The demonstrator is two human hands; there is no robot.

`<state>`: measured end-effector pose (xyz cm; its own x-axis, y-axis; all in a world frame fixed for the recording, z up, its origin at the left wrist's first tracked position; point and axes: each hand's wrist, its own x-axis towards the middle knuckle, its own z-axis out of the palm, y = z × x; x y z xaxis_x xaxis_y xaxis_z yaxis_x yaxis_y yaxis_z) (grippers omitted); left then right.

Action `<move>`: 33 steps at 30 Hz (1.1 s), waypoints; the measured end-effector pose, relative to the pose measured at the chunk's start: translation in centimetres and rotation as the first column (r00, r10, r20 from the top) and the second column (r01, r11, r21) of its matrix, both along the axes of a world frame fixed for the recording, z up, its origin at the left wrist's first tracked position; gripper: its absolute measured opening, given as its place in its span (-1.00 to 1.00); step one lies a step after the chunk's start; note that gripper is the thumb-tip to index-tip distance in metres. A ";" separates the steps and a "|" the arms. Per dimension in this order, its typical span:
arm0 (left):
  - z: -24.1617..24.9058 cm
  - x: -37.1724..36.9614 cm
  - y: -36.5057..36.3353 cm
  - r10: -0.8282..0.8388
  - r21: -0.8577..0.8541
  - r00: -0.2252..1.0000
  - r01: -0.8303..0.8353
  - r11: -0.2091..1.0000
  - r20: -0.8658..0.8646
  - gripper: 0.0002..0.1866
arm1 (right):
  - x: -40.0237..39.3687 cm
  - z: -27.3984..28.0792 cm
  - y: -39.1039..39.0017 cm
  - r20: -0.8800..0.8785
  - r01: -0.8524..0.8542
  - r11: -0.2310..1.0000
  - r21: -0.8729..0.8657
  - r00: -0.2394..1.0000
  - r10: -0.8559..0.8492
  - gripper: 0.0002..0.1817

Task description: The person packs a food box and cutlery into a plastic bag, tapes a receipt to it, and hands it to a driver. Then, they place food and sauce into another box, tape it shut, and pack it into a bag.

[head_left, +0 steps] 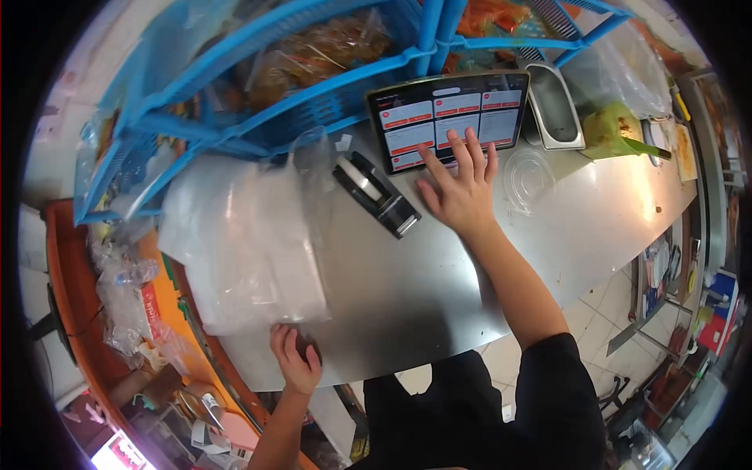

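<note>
A tablet (447, 112) leans upright at the back of the steel table, its screen filled with white and red order panels. My right hand (462, 188) reaches up to it, fingers spread, fingertips overlapping the lower part of the screen. Just left of that hand lies a black tape dispenser (377, 194) with a roll of tape in it. My left hand (295, 361) rests at the table's front edge, fingers apart, its fingertips at the near edge of a stack of clear plastic bags (249, 243). Neither hand holds anything.
Blue plastic racks (313, 94) with bagged food rise behind the table. Right of the tablet stand a metal container (554, 106) and a green container (615, 131). A clear round lid (529, 182) lies on the steel table (392, 301). An orange tray (66, 258) stands left.
</note>
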<state>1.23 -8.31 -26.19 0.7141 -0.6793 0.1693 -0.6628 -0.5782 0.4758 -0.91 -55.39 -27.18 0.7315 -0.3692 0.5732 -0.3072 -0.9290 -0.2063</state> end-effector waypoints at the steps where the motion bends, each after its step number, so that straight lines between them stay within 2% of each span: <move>1: 0.1 0.1 -0.2 -0.003 0.053 1.000 0.002 0.999 0.022 -0.53 | 0.0 0.0 -0.1 -0.042 0.012 0.999 0.036 0.999 -0.010 -0.40; 3: -0.1 -0.1 0.3 0.005 0.115 0.999 -0.010 0.993 0.046 -0.54 | 0.2 0.0 -0.2 -0.078 0.007 0.999 0.041 0.997 -0.003 -0.40; 9: 0.1 0.0 0.3 -0.019 0.123 0.999 0.013 0.992 0.044 -0.56 | 0.1 0.2 -0.2 -0.089 0.014 1.000 0.026 0.996 -0.012 -0.41; 12: 0.0 0.0 0.2 -0.007 0.086 0.998 0.001 0.996 0.070 -0.56 | 0.1 0.7 -0.2 -0.025 0.003 1.000 0.012 1.000 -0.003 -0.52; 14: 0.1 0.1 0.1 -0.004 0.066 0.997 -0.001 0.998 0.071 -0.56 | -1.0 0.7 0.0 0.068 -0.053 0.999 -0.011 0.996 0.054 -0.69; 15: 0.3 -0.1 0.2 -0.005 0.056 0.998 0.001 0.998 0.065 -0.57 | -2.1 0.9 0.6 0.076 -0.053 0.998 -0.021 0.996 0.054 -0.69; 16: 0.5 -0.1 0.3 -0.009 0.045 0.997 0.005 0.999 0.077 -0.57 | -3.5 1.2 1.5 0.127 -0.025 0.998 0.058 0.992 0.018 -0.79; 18: 0.8 -0.4 0.1 0.008 0.045 0.997 -0.011 0.999 0.073 -0.58 | -8.1 2.0 4.5 0.197 -0.021 0.962 0.272 0.980 -0.034 -0.91; 20: 0.8 -0.6 0.1 0.011 0.013 0.995 -0.012 1.000 0.099 -0.59 | -17.0 1.7 10.9 0.110 0.042 0.846 0.531 0.987 -0.118 -0.73; 21: 0.6 -0.5 0.2 0.009 -0.009 0.993 -0.008 1.000 0.119 -0.59 | -21.9 1.7 14.6 0.073 0.082 0.855 0.512 0.988 -0.138 -0.85; 22: 0.5 -0.5 0.2 0.001 -0.023 0.991 0.002 1.000 0.135 -0.58 | -26.7 2.4 18.3 0.007 0.095 0.810 0.578 0.993 -0.121 -0.92; 23: 0.5 -0.7 0.2 0.014 0.006 0.990 -0.015 1.000 0.138 -0.59 | -32.0 1.4 21.8 -0.053 0.078 0.838 0.540 0.997 -0.058 -0.65; 24: 0.7 -0.9 0.1 0.009 0.008 0.989 -0.010 1.000 0.147 -0.59 | -38.3 0.6 25.2 -0.208 0.139 0.739 0.659 0.978 0.001 -0.48; 25: 0.9 -1.0 -0.2 0.020 0.012 0.987 -0.022 1.000 0.160 -0.60 | -44.8 0.8 28.6 -0.404 0.345 0.565 0.750 0.914 -0.022 -0.37; 26: 1.0 -1.2 -0.2 0.030 0.016 0.984 -0.034 0.999 0.175 -0.61 | -52.4 -1.5 32.7 -0.533 0.538 0.504 0.676 0.829 -0.169 -0.40; 27: 0.2 -1.3 0.1 0.030 0.012 0.981 -0.033 0.999 0.192 -0.61 | -61.6 -5.7 36.8 -0.788 0.764 -0.204 0.612 0.567 -0.238 -0.34; 28: -1.2 -0.8 0.3 0.017 0.052 0.970 -0.031 0.998 0.242 -0.60 | -68.4 -6.2 39.3 -0.839 0.716 -0.439 0.543 0.487 -0.243 -0.34; 30: 0.1 -1.0 -0.4 0.012 0.077 0.947 -0.038 0.996 0.321 -0.58 | -80.2 -5.7 43.4 -0.830 0.563 -0.620 0.546 0.465 -0.308 -0.34; 31: 1.1 -1.9 -1.4 0.039 0.331 0.960 -0.134 0.934 0.279 -0.55 | -85.0 -5.6 45.1 -0.818 0.502 -0.660 0.559 0.464 -0.340 -0.34; 32: 1.9 -3.0 -2.6 0.085 0.563 0.967 -0.211 0.799 0.242 -0.51 | -89.4 -5.4 46.5 -0.807 0.438 -0.695 0.570 0.459 -0.373 -0.33; 33: 2.1 -4.3 -3.9 0.089 0.549 0.961 -0.224 0.805 0.262 -0.51 | -93.5 -5.3 48.0 -0.797 0.377 -0.722 0.580 0.447 -0.406 -0.33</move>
<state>-3.04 -12.19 -24.08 0.8111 -0.5827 -0.0511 -0.5844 -0.8035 -0.1132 -94.39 -7.37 -32.52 -0.2773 -0.3514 -0.8942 -0.3207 0.9112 -0.2586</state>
